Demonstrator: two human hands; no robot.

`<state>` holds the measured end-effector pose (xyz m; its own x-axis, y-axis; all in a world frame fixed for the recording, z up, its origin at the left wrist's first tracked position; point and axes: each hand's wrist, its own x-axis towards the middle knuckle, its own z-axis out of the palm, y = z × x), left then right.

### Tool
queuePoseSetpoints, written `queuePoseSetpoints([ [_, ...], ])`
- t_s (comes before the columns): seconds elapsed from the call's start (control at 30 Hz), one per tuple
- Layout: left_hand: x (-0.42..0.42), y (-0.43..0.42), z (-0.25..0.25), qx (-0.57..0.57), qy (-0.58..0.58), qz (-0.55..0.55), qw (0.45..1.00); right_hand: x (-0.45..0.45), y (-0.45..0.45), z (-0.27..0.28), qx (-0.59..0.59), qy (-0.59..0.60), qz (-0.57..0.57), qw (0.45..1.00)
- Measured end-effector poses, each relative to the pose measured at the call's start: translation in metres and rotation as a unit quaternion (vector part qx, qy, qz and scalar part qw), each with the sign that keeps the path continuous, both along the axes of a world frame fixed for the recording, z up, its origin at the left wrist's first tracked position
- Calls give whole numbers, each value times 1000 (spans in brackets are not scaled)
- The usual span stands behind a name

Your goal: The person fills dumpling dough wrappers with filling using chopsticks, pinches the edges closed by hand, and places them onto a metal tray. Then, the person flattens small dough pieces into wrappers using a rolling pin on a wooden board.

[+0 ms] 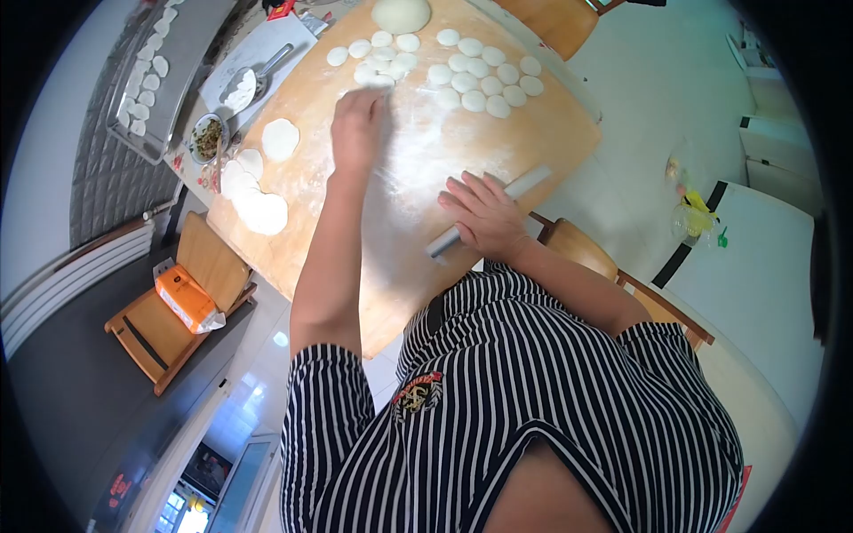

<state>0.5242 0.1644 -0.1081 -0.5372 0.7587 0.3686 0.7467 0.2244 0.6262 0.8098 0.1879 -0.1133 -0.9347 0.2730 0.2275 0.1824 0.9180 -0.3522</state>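
On the floured wooden board (311,195), my right hand (487,213) holds a pale rolling pin (531,182), palm over its middle and fingers reaching past it. My left hand (355,124) is closed, its fingers curled down beside a cluster of small flattened dough pieces (382,55). Whatever those fingertips pinch is hidden. Another group of small dough discs (484,75) lies to the right. Rolled-out wrappers (262,213) overlap at the board's left edge, with a single round wrapper (281,139) above them. A large dough ball (402,12) sits at the far edge.
Left of the board stand a bowl of filling (206,138) and a handled scoop of flour (242,89). Beyond them is a metal tray (160,129) with dumplings in a line. A chair (191,293) bearing an orange package (187,298) stands at lower left; another chair (577,249) is at right.
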Motion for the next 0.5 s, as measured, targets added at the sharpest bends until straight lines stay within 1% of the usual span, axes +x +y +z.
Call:
queuePoseSetpoints([
  [0.07, -4, 34, -14, -2, 52, -23, 998, 0, 2, -5, -5, 7, -3, 1000],
  [0.1, -9, 42, -21, -3, 49, -28, 998, 1, 2, -7, -11, 16, -2, 1000],
  [0.17, -16, 49, -30, -53, 13, 36, 998, 4, 3, -5, -15, 12, -4, 1000],
  [0.2, -16, 49, -29, -57, -15, 41, 997, 4, 4, -5, -16, 14, 0, 1000],
  [0.23, -12, 45, -23, -60, -15, 39, 997, 5, 4, -9, -19, 14, -2, 1000],
  [0.27, -7, 37, -16, -98, -93, -21, 991, 7, 4, -13, -23, 8, 1, 1000],
  [0.3, -1, 27, -9, -135, -170, -80, 973, 8, 4, -16, -27, 3, 4, 1000],
  [0.33, 5, 13, -11, -122, -142, -133, 973, 7, 5, -17, -30, 3, 3, 1000],
  [0.37, 14, -3, -17, -125, -142, -134, 973, 7, 5, -18, -25, 11, 3, 1000],
  [0.43, 28, -30, -27, -70, -83, -139, 984, 6, 6, -19, -21, 17, 3, 1000],
  [0.5, 19, -44, -28, -67, -13, -77, 995, 6, 7, -19, -8, 29, 8, 1000],
])
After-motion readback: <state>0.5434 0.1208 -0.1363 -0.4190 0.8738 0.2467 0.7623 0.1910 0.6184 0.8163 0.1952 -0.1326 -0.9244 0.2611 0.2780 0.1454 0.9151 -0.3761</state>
